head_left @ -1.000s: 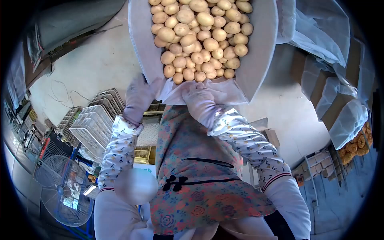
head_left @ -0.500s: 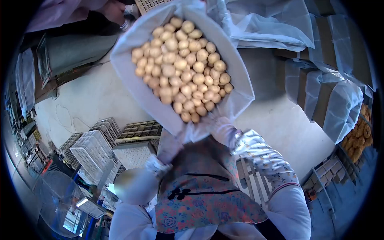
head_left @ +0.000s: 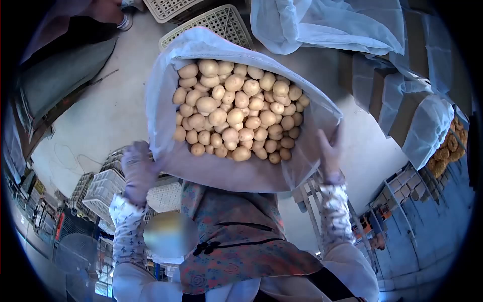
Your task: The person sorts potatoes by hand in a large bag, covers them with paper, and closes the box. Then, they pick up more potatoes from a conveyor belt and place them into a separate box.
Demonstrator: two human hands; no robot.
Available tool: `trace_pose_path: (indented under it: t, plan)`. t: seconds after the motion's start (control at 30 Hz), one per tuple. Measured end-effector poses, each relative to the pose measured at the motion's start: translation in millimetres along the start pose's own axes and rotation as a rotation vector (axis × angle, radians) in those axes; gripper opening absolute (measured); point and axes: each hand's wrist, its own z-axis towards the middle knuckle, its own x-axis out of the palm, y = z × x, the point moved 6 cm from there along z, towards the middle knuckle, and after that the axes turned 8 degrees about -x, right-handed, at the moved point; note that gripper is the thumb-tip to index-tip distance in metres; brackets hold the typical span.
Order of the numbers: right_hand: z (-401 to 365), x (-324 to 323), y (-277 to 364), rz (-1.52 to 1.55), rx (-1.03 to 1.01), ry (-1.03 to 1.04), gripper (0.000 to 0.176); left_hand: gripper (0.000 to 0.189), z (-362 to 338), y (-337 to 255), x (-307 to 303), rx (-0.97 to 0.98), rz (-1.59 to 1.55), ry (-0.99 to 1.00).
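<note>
A white bag or liner (head_left: 221, 173), its mouth spread wide, holds many round, pale yellow potatoes (head_left: 241, 110) in front of me. Whether a box or crate stands inside or under it is hidden. At its near left corner is my gloved left hand (head_left: 137, 171), thumb apart from the fingers and close to the cloth. My right hand (head_left: 330, 153), also gloved, is at the right edge of the liner with thumb and fingers spread, touching or almost touching it. Neither hand shows a firm grip on the cloth.
Perforated plastic crates (head_left: 214, 27) lie beyond the bag. More white sheeting (head_left: 347, 30) covers brown stacks at the right. Stacked white crates (head_left: 103, 189) stand at the left. A full sack (head_left: 448, 148) is at far right. Part of another person (head_left: 108, 10) shows at upper left.
My hands have moved apart from the liner's near corner to its left and right sides. The bag has turned so its near edge lies across me, and its mouth is wider.
</note>
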Motion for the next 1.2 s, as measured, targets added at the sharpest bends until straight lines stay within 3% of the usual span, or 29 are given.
trace_pose_path:
  t: [0.07,0.2,0.37,0.43,0.5,0.6,0.63,0.67,0.7,0.77,0.8,0.83,0.9,0.97,1.0,1.03,1.1,1.17,1.2]
  plan:
    - [-2,2,-30,-0.142,0.034,-0.081,0.043,0.046,4,12,64,-0.051,0.37,0.405]
    - [2,-11,-64,-0.069,0.184,-0.028,0.034,0.048,-4,21,74,-0.115,0.118,0.344]
    - [16,-11,-68,-0.068,0.095,0.027,0.031,0.043,-37,23,92,-0.042,-0.062,0.122]
    - [31,-6,-63,-0.082,0.083,0.149,0.033,0.041,-75,30,124,-0.022,-0.028,0.043]
    - [49,-2,-60,-0.069,0.092,0.304,0.034,0.042,-119,25,144,-0.126,-0.255,0.057]
    - [70,33,-14,0.062,0.045,0.461,0.039,0.059,-179,26,225,-0.354,-0.362,0.724]
    - [75,42,-2,0.119,0.047,0.513,0.04,0.064,-177,7,202,-0.336,-0.505,0.671]
    - [76,44,-8,0.109,0.181,0.552,0.047,0.064,-181,5,210,-0.235,-0.513,0.666]
    - [82,45,-19,0.307,0.263,0.623,0.052,0.065,-182,5,214,-0.136,-0.522,0.661]
    - [103,48,-39,0.709,0.43,0.753,0.065,0.067,-166,25,224,-0.093,-0.944,1.13]
    - [109,62,-36,0.928,0.612,0.811,0.079,0.069,-156,35,220,-0.096,-1.137,1.38]
    - [117,67,-63,0.87,0.766,0.628,0.077,0.069,-125,50,211,-0.075,-1.161,1.476]
    - [144,104,-130,0.477,0.644,0.462,0.075,0.069,-40,76,205,-0.084,-0.957,1.3]
    - [155,159,-205,0.339,0.796,0.536,0.069,0.069,43,95,208,-0.2,-0.52,0.775]
    - [177,179,-271,0.159,0.463,0.871,0.062,0.069,70,99,211,-0.254,-0.386,0.592]
    - [184,205,-275,-0.15,-0.073,1.162,0.051,0.069,88,99,217,-0.292,-0.327,0.498]
    - [190,220,-292,-0.065,-0.164,1.154,0.038,0.07,112,94,234,-0.349,-0.285,0.396]
    - [170,233,-299,0.675,0.587,1.313,0.031,0.07,116,91,250,-0.384,-0.301,0.364]
    - [168,237,-302,0.727,0.748,1.254,0.029,0.07,117,88,258,-0.399,-0.319,0.35]
